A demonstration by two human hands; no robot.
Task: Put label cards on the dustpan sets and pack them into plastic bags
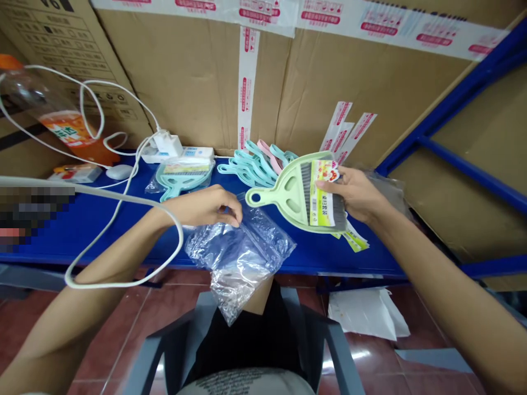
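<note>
The rim of a clear plastic bag [247, 249] is pinched between the thumb and fingers of the left hand [212, 207], presumably so that its mouth can be controlled while the rest hangs over the near edge of the table [382, 259]. A pale green dustpan [283, 196] is held above the table, to the right of the bag, by the right hand [357, 192], whose thumb is pressed over a printed card [323, 192] and whose fingers are largely hidden behind; with this grip, brush [305, 184] and pan are probably kept together. The dustpan is fan-shaped, pierced by two rounded openings, and tapered to a handle ending in a hanging hole, which is pointed leftward. Dark bristles are seen across its wide end, partly covered by the yellow-green and white card.
</note>
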